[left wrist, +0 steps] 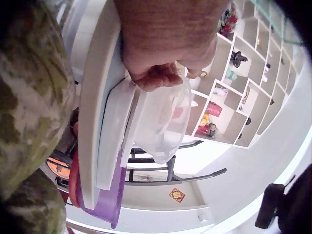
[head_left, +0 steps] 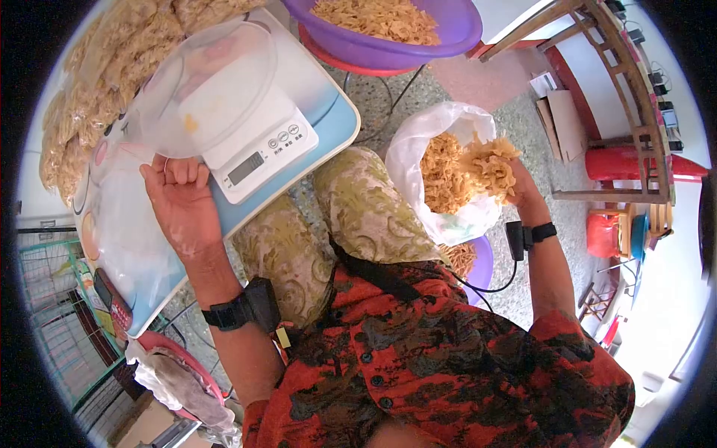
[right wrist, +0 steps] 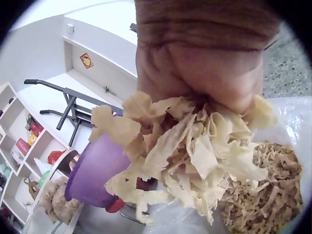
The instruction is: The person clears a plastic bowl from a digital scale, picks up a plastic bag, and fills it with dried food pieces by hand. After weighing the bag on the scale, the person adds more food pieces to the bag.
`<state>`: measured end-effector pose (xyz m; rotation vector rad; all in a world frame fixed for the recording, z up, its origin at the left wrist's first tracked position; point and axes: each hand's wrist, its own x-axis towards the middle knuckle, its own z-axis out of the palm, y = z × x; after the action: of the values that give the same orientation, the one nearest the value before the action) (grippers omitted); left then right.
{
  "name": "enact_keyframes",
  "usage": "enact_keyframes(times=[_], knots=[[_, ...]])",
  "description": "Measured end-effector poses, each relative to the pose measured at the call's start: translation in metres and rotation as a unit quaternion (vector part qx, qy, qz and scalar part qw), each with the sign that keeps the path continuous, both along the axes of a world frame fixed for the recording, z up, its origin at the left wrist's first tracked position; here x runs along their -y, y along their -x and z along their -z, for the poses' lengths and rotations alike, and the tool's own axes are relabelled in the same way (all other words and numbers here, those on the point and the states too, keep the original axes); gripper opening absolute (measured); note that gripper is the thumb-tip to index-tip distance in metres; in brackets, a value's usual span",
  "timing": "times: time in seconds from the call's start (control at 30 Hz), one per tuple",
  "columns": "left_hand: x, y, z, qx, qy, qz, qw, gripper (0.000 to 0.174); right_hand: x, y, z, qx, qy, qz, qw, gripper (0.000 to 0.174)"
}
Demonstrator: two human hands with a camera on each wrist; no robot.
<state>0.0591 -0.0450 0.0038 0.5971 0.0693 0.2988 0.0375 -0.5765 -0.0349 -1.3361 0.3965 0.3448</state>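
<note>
My right hand (head_left: 526,183) grips a bunch of dried, crinkled yellowish strips (right wrist: 190,156). It is held over an open white plastic bag (head_left: 407,142) with more of the same strips inside. My left hand (head_left: 183,201) lies by the left side of a white digital kitchen scale (head_left: 269,153) on the table, its fingers loosely curled and nothing seen in them. A clear plastic bowl (head_left: 216,82) sits on the scale. In the left wrist view, the left fingers (left wrist: 158,78) overlap the clear bowl's near side. Beneath this hand a clear plastic bag (head_left: 127,216) lies flat.
Filled clear bags (head_left: 97,97) of strips are heaped at the table's far left. A purple basin (head_left: 463,30) of strips stands beyond the table (head_left: 340,123). Another purple basin (head_left: 482,261) is low beside my leg. A phone (head_left: 112,299) lies at the table's near-left edge.
</note>
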Motion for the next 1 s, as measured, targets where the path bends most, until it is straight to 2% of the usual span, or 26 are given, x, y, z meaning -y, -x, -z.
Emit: enact_keyframes(times=[0.07, 0.13, 0.2, 0.23, 0.27, 0.5, 0.73, 0.87, 1.0], knots=[[-0.002, 0.0, 0.001, 0.008, 0.016, 0.009, 1.0, 0.029, 0.012, -0.002, -0.003, 0.065, 0.105, -0.092, 0.988, 0.033], [-0.004, 0.0, 0.004, 0.005, 0.012, 0.009, 1.0, 0.03, 0.02, -0.005, -0.009, 0.074, 0.076, -0.103, 0.989, 0.036], [-0.005, 0.0, 0.003, 0.003, 0.011, 0.006, 1.0, 0.03, 0.023, -0.005, -0.019, 0.021, -0.085, -0.029, 0.996, 0.04], [-0.004, 0.0, 0.002, 0.003, 0.013, 0.005, 1.0, 0.03, 0.002, -0.001, -0.043, 0.01, -0.037, 0.023, 0.999, 0.042], [-0.003, 0.0, 0.002, 0.001, 0.015, 0.004, 1.0, 0.031, -0.004, 0.002, -0.058, 0.018, -0.018, 0.022, 0.999, 0.042], [-0.008, 0.0, 0.006, 0.009, 0.028, 0.008, 1.0, 0.031, -0.043, -0.014, -0.156, 0.148, -0.01, -0.111, 0.983, 0.042], [0.002, 0.003, -0.004, -0.014, 0.008, -0.022, 1.0, 0.03, -0.154, -0.096, -0.213, 0.228, -0.111, -0.31, 0.916, 0.042], [0.0, 0.002, 0.001, -0.017, 0.023, -0.019, 0.999, 0.031, -0.226, -0.139, -0.218, 0.221, -0.165, -0.398, 0.875, 0.042], [0.003, 0.004, -0.006, -0.024, 0.016, -0.031, 0.999, 0.03, -0.286, -0.16, -0.212, 0.216, -0.175, -0.439, 0.855, 0.042]])
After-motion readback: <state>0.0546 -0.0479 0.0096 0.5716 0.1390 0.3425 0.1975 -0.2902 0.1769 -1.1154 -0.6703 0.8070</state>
